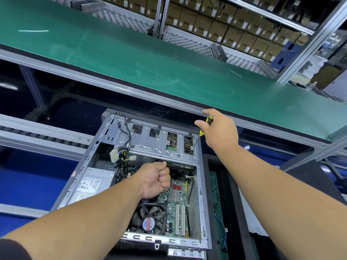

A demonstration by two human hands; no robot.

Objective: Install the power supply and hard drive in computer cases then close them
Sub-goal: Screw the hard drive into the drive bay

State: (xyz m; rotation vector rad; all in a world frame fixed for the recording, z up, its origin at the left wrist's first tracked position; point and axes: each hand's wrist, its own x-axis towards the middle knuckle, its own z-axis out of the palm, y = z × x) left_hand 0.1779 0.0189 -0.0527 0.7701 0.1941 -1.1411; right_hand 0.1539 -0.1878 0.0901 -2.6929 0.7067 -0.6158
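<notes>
A: At the far right corner of the drive cage (pixel 159 145), what is the grip doing?

B: The right hand (pixel 219 128) is curled around the yellow-and-black handle of a screwdriver (pixel 203 128). The shaft slopes down and to the left; its tip meets the cage's corner tab, apparently at a screw, though the screw itself is too small to confirm.

A: And the left hand (pixel 155 179)?

B: Fingers are curled into a fist just below the cage's near edge, over the motherboard (pixel 174 203). Whether it holds a part or merely braces, I cannot tell.

A: Locate the task's parts.

B: The power supply (pixel 90 186) sits in the left bay of the open computer case (pixel 201 184), its labelled face up, with its cable bundle (pixel 122 156) hanging loose beside the cage. Green circuit board shows through the cage cut-outs, probably the hard drive; judge it as seated.

A: Step in hand?

B: Fastening the cage, by my reading. The side panel is not fitted.

A: Next move?

B: Keep the tip square in the screw head, press axially, and turn until snug. Then route the loose connectors clear before closing.
</notes>
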